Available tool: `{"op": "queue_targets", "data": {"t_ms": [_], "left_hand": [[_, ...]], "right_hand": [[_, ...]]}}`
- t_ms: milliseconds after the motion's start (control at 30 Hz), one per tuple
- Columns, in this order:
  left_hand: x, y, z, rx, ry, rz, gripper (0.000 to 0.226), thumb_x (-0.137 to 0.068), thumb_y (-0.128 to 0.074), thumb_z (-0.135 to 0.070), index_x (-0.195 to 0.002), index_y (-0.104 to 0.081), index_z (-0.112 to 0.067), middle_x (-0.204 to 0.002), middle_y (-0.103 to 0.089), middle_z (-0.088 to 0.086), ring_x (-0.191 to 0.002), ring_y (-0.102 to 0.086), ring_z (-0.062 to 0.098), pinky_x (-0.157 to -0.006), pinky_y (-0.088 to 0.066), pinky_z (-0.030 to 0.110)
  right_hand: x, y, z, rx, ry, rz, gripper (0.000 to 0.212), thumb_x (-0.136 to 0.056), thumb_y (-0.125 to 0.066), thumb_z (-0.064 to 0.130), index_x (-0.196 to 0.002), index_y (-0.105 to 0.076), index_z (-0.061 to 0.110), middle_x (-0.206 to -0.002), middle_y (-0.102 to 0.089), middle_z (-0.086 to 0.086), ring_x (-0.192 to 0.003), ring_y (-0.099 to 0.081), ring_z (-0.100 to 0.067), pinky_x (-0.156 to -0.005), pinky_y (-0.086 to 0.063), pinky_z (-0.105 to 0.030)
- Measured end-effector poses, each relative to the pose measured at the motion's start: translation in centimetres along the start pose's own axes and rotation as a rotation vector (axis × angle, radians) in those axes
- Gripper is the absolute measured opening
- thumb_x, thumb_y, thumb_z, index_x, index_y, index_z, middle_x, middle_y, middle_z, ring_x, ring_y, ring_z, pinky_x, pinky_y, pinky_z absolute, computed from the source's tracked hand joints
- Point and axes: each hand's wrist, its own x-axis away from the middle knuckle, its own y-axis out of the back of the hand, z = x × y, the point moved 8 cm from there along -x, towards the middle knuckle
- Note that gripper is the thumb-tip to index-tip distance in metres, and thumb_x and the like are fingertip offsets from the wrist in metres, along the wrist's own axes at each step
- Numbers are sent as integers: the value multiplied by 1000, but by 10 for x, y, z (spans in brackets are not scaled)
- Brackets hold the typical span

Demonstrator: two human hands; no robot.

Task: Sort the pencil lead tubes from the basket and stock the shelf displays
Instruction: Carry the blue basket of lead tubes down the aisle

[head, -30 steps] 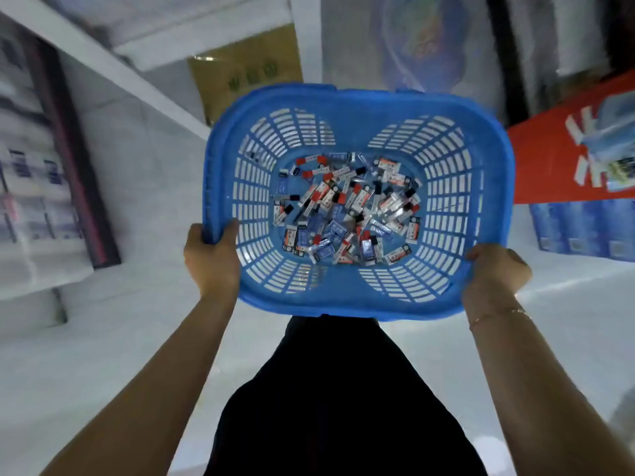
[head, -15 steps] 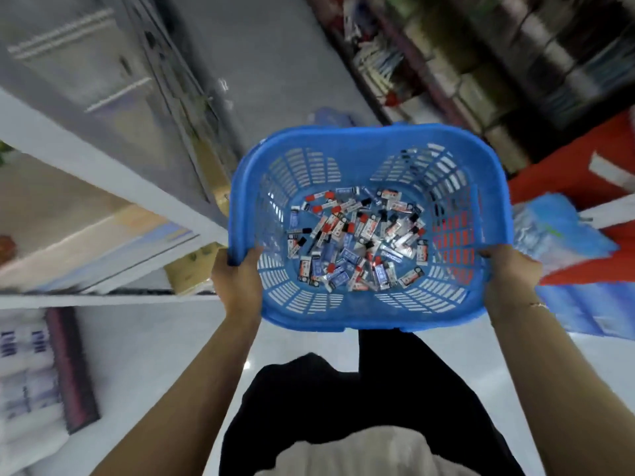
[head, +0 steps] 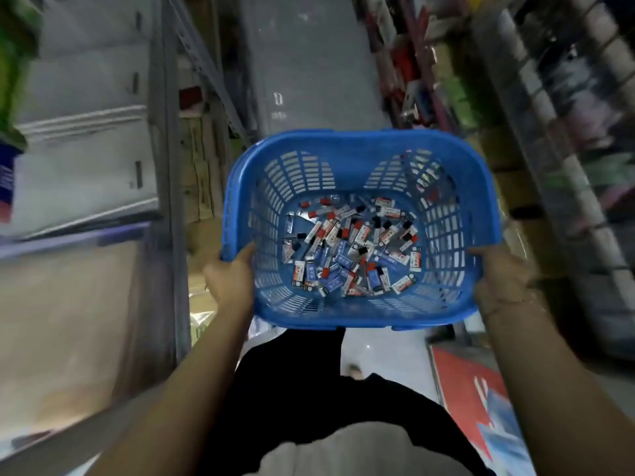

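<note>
No legible txt: labels on lead tubes [head: 347,250] & shelves too blurred.

— Where is the blue slotted plastic basket [head: 360,314]?

— Out in front of the person, over the aisle floor [head: 309,63], the left hand [head: 228,280] on its left rim and the right hand [head: 501,280] on its right rim.

— And the small pencil lead tubes [head: 350,249]?

— Heaped on the basket's bottom, towards the middle.

— What flanks it?

— Grey metal shelving [head: 165,132] to the left, stocked shelves [head: 549,132] to the right; the floor runs on ahead between them.
</note>
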Motion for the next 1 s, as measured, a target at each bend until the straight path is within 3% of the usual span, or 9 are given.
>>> {"op": "queue_targets", "data": {"t_ms": [67,167,233,333,500,667,800,933,1000], "left_hand": [[-36,-27,-27,19,29,-13,22,-76,-74,-20,-93,-63,-13,-72,-61,-9,-63,-57,6,-44,-39,5],[-84,-65,-71,-4,49,14,25,-76,-72,-31,-95,-62,-18,-78,-63,-7,-71,-61,11,-56,-47,17],[-113,-91,-101,-5,42,13,30,-76,-71,-31,-100,-63,-15,-82,-65,-5,-72,-62,11,-61,-49,20],[-155,-130,-149,42,2,-30,17,-75,-73,-20,-89,-63,-16,-77,-65,-6,-68,-62,11,-56,-47,19],[-232,-201,-210,76,-22,-63,13,-75,-72,-14,-78,-61,-19,-70,-62,-9,-60,-59,5,-49,-45,13],[-298,-269,-275,35,-6,-145,16,-76,-71,-13,-87,-60,-9,-68,-58,-4,-60,-53,10,-48,-42,14],[-340,-313,-316,15,58,-192,19,-76,-70,-17,-90,-62,-9,-67,-56,-3,-56,-49,10,-49,-36,22],[-393,-347,-357,24,98,-286,20,-75,-72,-17,-91,-62,-10,-72,-57,0,-57,-48,9,-51,-37,22],[-434,-370,-377,53,103,-285,17,-74,-73,-14,-86,-62,-10,-69,-58,-1,-58,-52,12,-54,-40,22]], "right_hand": [[-12,-42,42,66,86,-65,21,-79,-59,1,-99,-58,5,-106,-60,-10,-79,-61,-24,-64,-54,-32],[-38,-112,96,61,180,2,31,-78,-60,0,-108,-60,4,-103,-60,-4,-59,-55,-12,-47,-48,-18],[-52,-148,133,44,231,-29,18,-75,-61,-5,-91,-62,3,-101,-61,-7,-48,-55,-4,-38,-44,-13],[-73,-205,182,84,245,-49,12,-72,-63,-5,-75,-60,7,-91,-59,-8,-34,-52,0,-32,-40,-14],[-129,-309,253,180,225,-38,11,-67,-68,3,-72,-61,10,-94,-63,-7,-78,-57,-18,-57,-48,-29],[-171,-414,333,229,146,-5,21,-71,-69,1,-63,-51,8,-98,-62,-10,-86,-59,-23,-67,-51,-34],[-189,-492,401,403,200,35,7,-77,-67,8,-80,-61,4,-82,-58,-8,-80,-55,-23,-63,-49,-32],[-205,-579,449,485,173,89,24,-82,-65,11,-104,-62,4,-95,-58,-5,-85,-56,-23,-88,-51,-47],[-218,-626,471,451,161,96,27,-79,-67,9,-105,-62,2,-101,-56,-2,-89,-54,-21,-78,-53,-44]]}}
